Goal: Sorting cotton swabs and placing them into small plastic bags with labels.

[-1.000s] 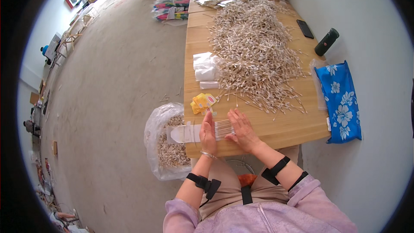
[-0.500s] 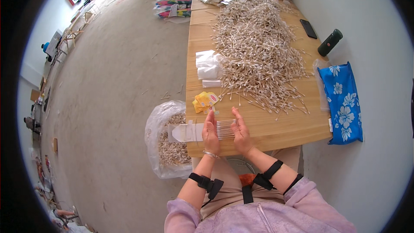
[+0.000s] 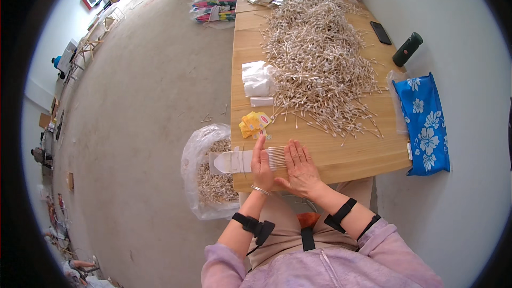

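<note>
A row of cotton swabs (image 3: 277,158) lies side by side near the table's front edge, between my two hands. My left hand (image 3: 261,164) stands on its edge at the row's left side, fingers stretched out together. Palm down, my right hand (image 3: 302,170) lies flat with fingers extended over the right ends of the swabs. Left of my left hand, a clear plastic bag (image 3: 228,162) with a white flap reaches past the table's left edge. Part of it is hidden behind that hand. Small yellow cards (image 3: 254,123) rest just beyond my left hand.
A big heap of loose cotton swabs (image 3: 322,58) covers much of the wooden table (image 3: 362,154). White packets (image 3: 257,80) lie left of it. A blue flowered pack (image 3: 425,122), dark green bottle (image 3: 407,49) and phone (image 3: 380,32) line the right. A plastic sack (image 3: 192,192) of swabs stands left.
My right hand has turned from standing on its edge to lying palm down at the swabs' right ends. My left hand has stayed nearly in place.
</note>
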Available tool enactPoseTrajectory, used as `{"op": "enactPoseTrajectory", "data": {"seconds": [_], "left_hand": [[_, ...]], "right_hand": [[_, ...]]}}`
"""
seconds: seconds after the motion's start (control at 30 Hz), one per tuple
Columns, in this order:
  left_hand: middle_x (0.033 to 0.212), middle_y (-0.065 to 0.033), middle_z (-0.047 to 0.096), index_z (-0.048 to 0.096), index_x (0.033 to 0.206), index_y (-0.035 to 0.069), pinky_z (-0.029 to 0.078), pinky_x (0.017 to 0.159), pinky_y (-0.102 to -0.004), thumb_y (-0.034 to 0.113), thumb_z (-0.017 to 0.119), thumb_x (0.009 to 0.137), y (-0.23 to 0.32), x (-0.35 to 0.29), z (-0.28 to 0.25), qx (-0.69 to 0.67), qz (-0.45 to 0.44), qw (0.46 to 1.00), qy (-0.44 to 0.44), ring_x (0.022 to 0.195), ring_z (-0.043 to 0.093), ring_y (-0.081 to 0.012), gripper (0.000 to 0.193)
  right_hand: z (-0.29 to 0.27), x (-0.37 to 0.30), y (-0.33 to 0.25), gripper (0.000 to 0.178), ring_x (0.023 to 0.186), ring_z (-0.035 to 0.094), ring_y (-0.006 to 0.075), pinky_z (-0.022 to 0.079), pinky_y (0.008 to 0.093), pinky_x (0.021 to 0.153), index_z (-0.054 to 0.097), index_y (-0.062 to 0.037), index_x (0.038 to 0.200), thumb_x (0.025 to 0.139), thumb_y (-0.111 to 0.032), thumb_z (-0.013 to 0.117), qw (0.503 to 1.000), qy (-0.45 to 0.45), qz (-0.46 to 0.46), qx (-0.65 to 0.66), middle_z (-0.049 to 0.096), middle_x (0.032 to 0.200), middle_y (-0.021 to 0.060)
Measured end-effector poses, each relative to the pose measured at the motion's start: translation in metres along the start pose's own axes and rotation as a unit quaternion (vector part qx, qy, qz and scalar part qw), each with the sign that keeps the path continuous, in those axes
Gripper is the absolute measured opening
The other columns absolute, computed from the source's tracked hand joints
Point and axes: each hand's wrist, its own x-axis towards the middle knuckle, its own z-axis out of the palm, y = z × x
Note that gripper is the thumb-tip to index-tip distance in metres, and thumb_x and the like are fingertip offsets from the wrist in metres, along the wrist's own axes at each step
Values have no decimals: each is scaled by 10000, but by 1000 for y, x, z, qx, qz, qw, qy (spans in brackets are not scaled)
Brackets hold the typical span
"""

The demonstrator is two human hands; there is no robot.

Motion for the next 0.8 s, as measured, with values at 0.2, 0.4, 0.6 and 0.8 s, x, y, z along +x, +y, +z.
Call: {"op": "enactPoseTrajectory", "data": {"seconds": [0.2,0.4,0.6,0.8], "left_hand": [[1083,-125,532,522,1329,75,388,921,-386,217,606,882,17,-36,-21,320,112,937,-80,1013,509,-291,476],[1055,-90,512,490,1361,91,349,879,-399,341,631,853,23,-46,-17,424,139,879,-165,994,479,-266,584],[1076,-86,501,451,1388,89,333,885,-401,398,605,863,25,-45,-17,457,135,858,-194,1011,464,-260,628],[1099,-94,501,441,1386,86,332,889,-403,416,593,866,25,-45,-16,453,124,862,-189,1014,463,-264,633]], "right_hand": [[2,-1,3,1082,1449,86,362,71,457,1180,130,74,1465,773,-607,608,1000,14,-6,-6,123,1539,246],[7,-1,3,1069,1453,74,355,55,451,1183,118,71,1468,767,-571,609,1000,9,-9,-23,112,1545,240],[9,-1,4,1020,1456,70,349,43,446,1185,131,75,1466,793,-553,569,999,11,-6,-34,106,1547,242],[7,-1,3,1005,1449,102,363,69,459,1180,128,87,1460,799,-526,574,1000,22,-12,-15,132,1535,259]]}}
